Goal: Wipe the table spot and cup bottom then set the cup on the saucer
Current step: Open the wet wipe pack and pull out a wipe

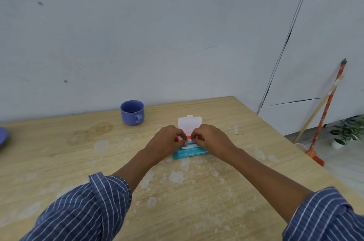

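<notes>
A blue cup [132, 112] stands upright at the back of the wooden table [197, 201], handle facing right. A brownish stain [100, 129] marks the wood just left of it and nearer to me. A blue saucer [3, 138] shows only in part at the left edge. A teal wet-wipes pack [190, 154] lies mid-table with its white lid [190, 123] flipped up. My left hand [167, 142] and my right hand [209, 139] rest on the pack, fingertips pinched together at its opening; whether they hold a wipe is hidden.
Pale dried blotches [176, 177] spot the table surface. The table's right edge runs diagonally; beyond it a broom [323, 118] leans on the wall beside a small potted plant [346, 132]. A grey wall backs the table.
</notes>
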Tool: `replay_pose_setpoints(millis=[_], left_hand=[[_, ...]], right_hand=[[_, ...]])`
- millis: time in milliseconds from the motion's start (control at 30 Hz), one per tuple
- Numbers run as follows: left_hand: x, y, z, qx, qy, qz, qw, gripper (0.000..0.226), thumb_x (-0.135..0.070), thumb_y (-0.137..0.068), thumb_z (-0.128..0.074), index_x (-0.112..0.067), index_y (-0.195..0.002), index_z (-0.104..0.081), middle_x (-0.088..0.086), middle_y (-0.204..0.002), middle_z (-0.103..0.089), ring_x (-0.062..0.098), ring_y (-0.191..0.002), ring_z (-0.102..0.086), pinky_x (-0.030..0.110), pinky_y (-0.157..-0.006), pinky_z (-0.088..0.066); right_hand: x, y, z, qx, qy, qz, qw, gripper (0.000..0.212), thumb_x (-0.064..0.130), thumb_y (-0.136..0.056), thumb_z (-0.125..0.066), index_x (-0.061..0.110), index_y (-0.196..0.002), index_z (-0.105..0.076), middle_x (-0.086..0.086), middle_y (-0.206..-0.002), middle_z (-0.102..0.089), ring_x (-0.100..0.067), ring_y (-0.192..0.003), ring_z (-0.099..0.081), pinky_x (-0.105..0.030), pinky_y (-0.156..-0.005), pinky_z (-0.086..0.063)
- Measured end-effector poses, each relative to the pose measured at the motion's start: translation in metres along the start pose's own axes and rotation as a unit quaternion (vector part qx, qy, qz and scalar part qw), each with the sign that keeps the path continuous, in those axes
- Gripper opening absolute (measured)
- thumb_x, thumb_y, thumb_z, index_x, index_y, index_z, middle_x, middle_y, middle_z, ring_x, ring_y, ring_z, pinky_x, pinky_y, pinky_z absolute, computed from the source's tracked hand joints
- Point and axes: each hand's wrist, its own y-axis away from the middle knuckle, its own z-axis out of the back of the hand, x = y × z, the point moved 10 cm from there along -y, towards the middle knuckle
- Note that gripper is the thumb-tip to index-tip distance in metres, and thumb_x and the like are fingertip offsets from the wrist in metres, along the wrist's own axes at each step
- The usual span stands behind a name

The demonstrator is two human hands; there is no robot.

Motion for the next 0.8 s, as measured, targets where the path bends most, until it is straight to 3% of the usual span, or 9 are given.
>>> replay_pose_setpoints(millis=[200,467,567,700,800], left_hand=[[0.004,-0.001,-0.003,-0.001,0.0,0.01,1.0,0.021,-0.038,-0.085,-0.071,-0.03,-0.104,-0.072,-0.004,-0.108,-0.066,0.007,-0.089,-0.06,0.025,-0.08,-0.055],[0.008,-0.007,-0.007,0.008,-0.018,0.024,1.0,0.028,-0.04,-0.084,-0.071,-0.029,-0.11,-0.071,-0.003,-0.109,-0.066,0.009,-0.087,-0.057,0.015,-0.068,-0.043],[0.008,-0.008,-0.008,0.011,-0.023,0.031,0.999,0.029,-0.04,-0.084,-0.071,-0.028,-0.111,-0.071,-0.002,-0.11,-0.065,0.01,-0.088,-0.056,0.019,-0.073,-0.045],[0.009,-0.008,-0.008,0.003,-0.018,0.034,0.999,0.028,-0.039,-0.083,-0.072,-0.029,-0.109,-0.072,-0.002,-0.107,-0.065,0.01,-0.089,-0.058,0.018,-0.07,-0.043],[0.009,-0.008,-0.008,0.003,-0.017,0.037,0.999,0.03,-0.04,-0.083,-0.073,-0.029,-0.111,-0.072,-0.002,-0.109,-0.065,0.012,-0.091,-0.06,0.019,-0.073,-0.045]], right_hand=[[0.014,-0.006,-0.004,0.005,0.087,0.05,0.995,0.019,0.027,-0.096,-0.053,0.02,-0.103,-0.07,0.004,-0.102,-0.068,-0.017,-0.093,-0.06,-0.036,-0.07,-0.054],[0.007,-0.007,-0.004,-0.01,0.084,0.043,0.995,0.01,0.017,-0.095,-0.052,0.022,-0.09,-0.059,0.005,-0.089,-0.062,-0.019,-0.073,-0.056,-0.031,-0.059,-0.041],[0.003,-0.011,0.0,-0.011,0.077,0.021,0.997,0.013,0.016,-0.096,-0.053,0.025,-0.087,-0.05,0.004,-0.088,-0.061,-0.019,-0.07,-0.055,-0.032,-0.057,-0.042],[0.012,-0.011,-0.005,0.028,0.083,0.05,0.995,0.01,0.026,-0.096,-0.052,0.021,-0.096,-0.061,0.003,-0.095,-0.066,-0.02,-0.077,-0.06,-0.033,-0.062,-0.046],[0.014,-0.011,-0.008,0.025,0.094,0.048,0.994,0.014,0.023,-0.096,-0.051,0.02,-0.095,-0.065,0.003,-0.098,-0.066,-0.02,-0.081,-0.06,-0.032,-0.062,-0.044]])
